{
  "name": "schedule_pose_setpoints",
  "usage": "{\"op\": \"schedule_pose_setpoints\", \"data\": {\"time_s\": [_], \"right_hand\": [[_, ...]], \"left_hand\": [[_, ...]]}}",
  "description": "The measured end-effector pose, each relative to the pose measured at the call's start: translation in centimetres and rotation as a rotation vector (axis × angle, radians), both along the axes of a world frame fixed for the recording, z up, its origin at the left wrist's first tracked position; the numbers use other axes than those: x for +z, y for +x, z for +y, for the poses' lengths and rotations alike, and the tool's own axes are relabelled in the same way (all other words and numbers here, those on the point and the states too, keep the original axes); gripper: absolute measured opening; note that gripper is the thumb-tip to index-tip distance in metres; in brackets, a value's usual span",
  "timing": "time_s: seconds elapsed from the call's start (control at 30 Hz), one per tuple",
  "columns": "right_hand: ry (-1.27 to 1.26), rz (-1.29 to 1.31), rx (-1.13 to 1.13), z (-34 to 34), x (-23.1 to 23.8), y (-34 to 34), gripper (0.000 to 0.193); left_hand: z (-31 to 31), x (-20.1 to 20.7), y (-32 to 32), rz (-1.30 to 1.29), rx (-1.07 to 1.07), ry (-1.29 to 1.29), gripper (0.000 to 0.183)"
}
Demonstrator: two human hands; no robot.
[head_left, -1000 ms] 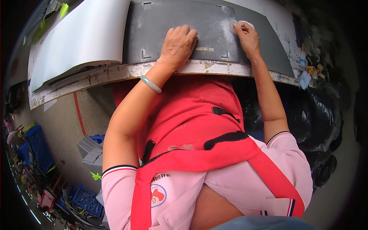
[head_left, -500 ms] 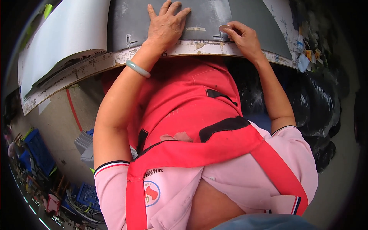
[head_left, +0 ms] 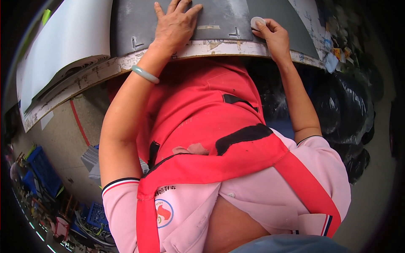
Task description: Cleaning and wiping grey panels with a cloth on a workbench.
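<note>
Left fingers point(head_left: 172, 6) spread, right fingers point(head_left: 265, 29) pinching a white disc point(head_left: 257, 22), open dark sheet point(head_left: 221, 14) between, near table edge point(head_left: 230, 48).

Disc point(head_left: 255, 22): white, round, thin; pinched in right hand point(head_left: 273, 39), just beyond the board's right edge.
Board point(head_left: 219, 14): dark grey, whitish smears, angled marks at near corners, beige strip; flat, under left hand point(head_left: 175, 29).
Sheet point(head_left: 274, 8): dark grey; flat, right of board.
</note>
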State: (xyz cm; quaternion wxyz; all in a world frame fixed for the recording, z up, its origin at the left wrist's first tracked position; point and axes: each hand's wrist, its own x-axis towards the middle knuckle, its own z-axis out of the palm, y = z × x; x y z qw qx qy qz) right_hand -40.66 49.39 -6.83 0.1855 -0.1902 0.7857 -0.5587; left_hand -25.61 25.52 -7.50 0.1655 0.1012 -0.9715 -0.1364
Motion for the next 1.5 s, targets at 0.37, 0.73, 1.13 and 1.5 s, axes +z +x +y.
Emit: {"op": "schedule_pose_setpoints", "data": {"time_s": [0.37, 0.73, 1.13, 1.5], "right_hand": [[-0.041, -0.092, -0.016, 0.2, 0.2, 0.3, 0.019], [-0.041, -0.089, -0.018, 0.5, 0.0, 0.8, 0.019], [0.262, 0.251, 0.059, 0.3, 0.7, 1.0, 0.027], [0.245, 0.352, 0.208, -1.1, 1.6, 2.7, 0.024]], "left_hand": [[-0.1, 0.2, -0.1, -0.028, -0.007, 0.018, 0.030], [-0.2, 0.1, 0.1, -0.015, -0.025, 0.010, 0.030], [-0.3, 0.1, 0.1, -0.020, -0.046, 0.031, 0.035], [-0.3, -0.3, 0.3, 0.056, -0.083, 0.030, 0.040]]}}
